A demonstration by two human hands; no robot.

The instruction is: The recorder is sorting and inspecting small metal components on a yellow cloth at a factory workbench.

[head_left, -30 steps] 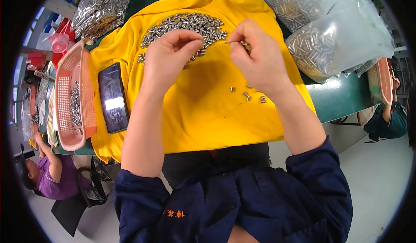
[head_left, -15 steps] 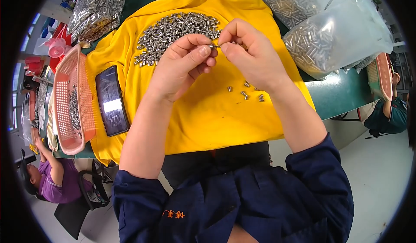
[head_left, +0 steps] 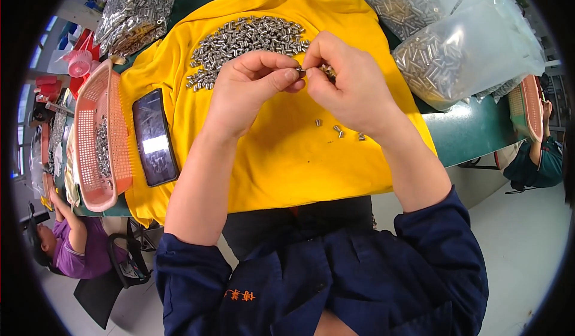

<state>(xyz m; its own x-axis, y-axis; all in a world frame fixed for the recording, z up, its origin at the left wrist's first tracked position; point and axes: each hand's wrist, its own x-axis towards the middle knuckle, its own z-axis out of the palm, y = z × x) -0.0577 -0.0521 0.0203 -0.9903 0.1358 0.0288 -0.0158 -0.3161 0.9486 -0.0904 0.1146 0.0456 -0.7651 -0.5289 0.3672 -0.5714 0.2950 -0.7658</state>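
Note:
My left hand pinches a small silver metal cylinder between thumb and forefinger. My right hand meets it from the other side, thumb and forefinger closed at the same part. Behind the right thumb, small shiny metal pieces show within the curled fingers; their exact kind is hidden. A large pile of short silver metal cylinders lies on the yellow cloth beyond the hands. Several loose cylinders lie near my right wrist.
At left, a dark phone lies beside a pink plastic basket holding metal parts. Clear bags of metal parts stand far right, with another bag far left. People sit at both sides, one in a purple shirt.
My hands have drawn together, and my right fingertips now touch the left ones around the part. The thin dark piece seen between them earlier is now mostly hidden.

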